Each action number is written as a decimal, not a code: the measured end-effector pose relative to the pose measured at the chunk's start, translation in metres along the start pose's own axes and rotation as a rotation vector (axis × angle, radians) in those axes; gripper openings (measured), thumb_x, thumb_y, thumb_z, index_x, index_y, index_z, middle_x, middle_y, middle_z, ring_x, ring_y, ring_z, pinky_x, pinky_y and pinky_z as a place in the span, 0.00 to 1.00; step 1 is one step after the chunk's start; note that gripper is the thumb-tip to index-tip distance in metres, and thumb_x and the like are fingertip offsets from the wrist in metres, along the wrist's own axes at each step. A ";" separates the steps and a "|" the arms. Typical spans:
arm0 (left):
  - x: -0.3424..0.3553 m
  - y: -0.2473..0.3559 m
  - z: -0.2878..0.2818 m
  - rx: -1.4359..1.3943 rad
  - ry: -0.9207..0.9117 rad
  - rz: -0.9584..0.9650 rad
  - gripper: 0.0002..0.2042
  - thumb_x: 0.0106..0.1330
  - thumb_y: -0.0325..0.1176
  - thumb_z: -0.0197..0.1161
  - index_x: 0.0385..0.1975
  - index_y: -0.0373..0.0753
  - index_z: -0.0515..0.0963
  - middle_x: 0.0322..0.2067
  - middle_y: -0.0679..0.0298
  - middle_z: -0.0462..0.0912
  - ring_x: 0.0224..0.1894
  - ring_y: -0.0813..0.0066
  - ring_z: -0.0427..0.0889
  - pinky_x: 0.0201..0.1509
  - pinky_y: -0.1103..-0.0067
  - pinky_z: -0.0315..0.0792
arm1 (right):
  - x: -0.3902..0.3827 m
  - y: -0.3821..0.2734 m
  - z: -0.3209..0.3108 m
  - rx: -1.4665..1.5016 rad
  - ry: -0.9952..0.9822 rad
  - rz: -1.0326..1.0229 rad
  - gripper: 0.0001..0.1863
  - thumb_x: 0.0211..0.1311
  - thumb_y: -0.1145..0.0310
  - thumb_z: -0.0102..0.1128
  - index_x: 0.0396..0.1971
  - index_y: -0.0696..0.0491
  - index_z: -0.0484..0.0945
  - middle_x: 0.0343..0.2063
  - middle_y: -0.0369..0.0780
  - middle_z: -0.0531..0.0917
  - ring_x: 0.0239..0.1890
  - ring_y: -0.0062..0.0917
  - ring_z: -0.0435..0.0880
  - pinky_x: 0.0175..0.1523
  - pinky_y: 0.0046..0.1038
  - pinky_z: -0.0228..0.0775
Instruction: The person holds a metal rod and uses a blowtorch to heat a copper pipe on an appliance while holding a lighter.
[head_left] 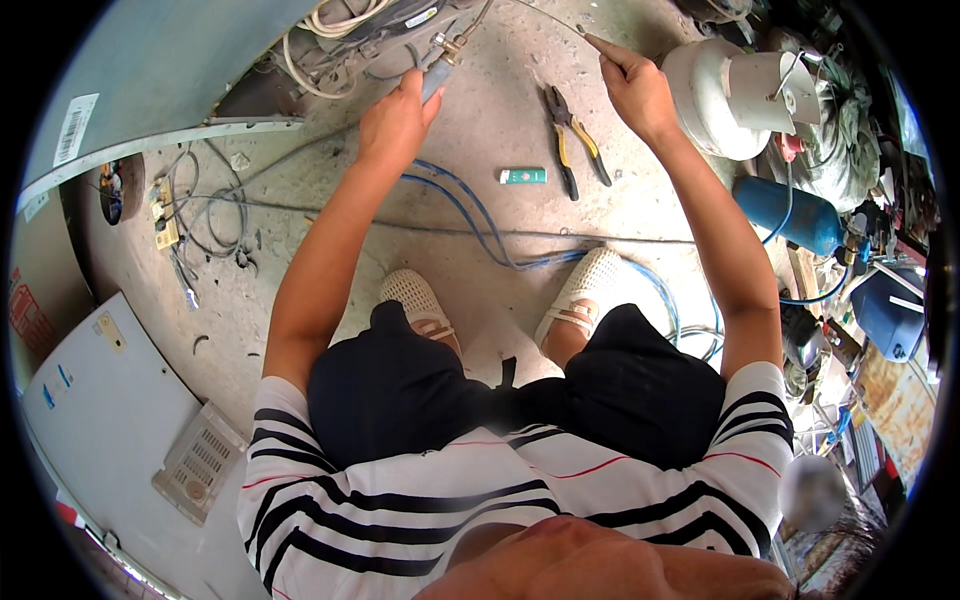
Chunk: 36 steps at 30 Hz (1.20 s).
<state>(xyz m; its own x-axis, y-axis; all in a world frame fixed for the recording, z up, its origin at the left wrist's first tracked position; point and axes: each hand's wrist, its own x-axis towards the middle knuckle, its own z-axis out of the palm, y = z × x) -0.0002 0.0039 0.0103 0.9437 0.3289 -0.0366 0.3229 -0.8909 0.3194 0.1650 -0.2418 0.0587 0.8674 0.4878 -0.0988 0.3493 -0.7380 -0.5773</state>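
Near the top, my left hand (395, 125) grips the grey handle of a torch (436, 76) with brass fittings and a thin bent metal tube running up beside pale tubing at a machine. My right hand (635, 95) is closed on a thin rod (556, 20), pointing up-left toward the upper edge; where both tips end is too small to tell. Between and below my hands, yellow-and-black pliers (560, 122) lie open-side down on the concrete floor, beside a small green lighter (523, 175).
A grey appliance (150, 70) fills the upper left; a white panel (120, 390) lies lower left. A white gas cylinder (705, 105), a blue cylinder (785, 215) and clutter line the right. Blue hoses (480, 230), cables and a power strip (164, 215) cross the floor around my feet.
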 end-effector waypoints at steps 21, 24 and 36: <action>0.005 0.005 0.009 -0.055 -0.025 -0.066 0.17 0.68 0.49 0.51 0.45 0.41 0.69 0.28 0.46 0.81 0.32 0.41 0.79 0.35 0.55 0.70 | -0.055 0.181 0.023 0.071 0.038 0.451 0.13 0.64 0.64 0.48 0.38 0.53 0.80 0.28 0.39 0.86 0.35 0.30 0.84 0.45 0.30 0.73; 0.005 0.003 0.006 -0.036 -0.028 -0.053 0.18 0.68 0.49 0.51 0.45 0.40 0.68 0.29 0.46 0.81 0.32 0.42 0.79 0.35 0.56 0.71 | -0.052 0.186 0.026 0.032 0.018 0.409 0.13 0.63 0.64 0.49 0.39 0.52 0.80 0.29 0.39 0.86 0.37 0.34 0.84 0.47 0.32 0.73; 0.003 0.000 0.007 -0.008 -0.047 -0.019 0.18 0.68 0.48 0.52 0.44 0.38 0.68 0.30 0.47 0.81 0.32 0.45 0.80 0.35 0.58 0.72 | -0.064 0.159 0.034 -0.188 0.087 0.118 0.10 0.62 0.62 0.52 0.39 0.48 0.79 0.38 0.42 0.82 0.41 0.38 0.81 0.48 0.36 0.72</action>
<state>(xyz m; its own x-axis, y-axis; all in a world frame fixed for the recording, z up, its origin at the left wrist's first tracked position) 0.0029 0.0030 0.0034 0.9398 0.3304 -0.0870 0.3403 -0.8822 0.3254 0.1532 -0.3743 -0.0545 0.9303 0.3574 -0.0819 0.2969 -0.8653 -0.4040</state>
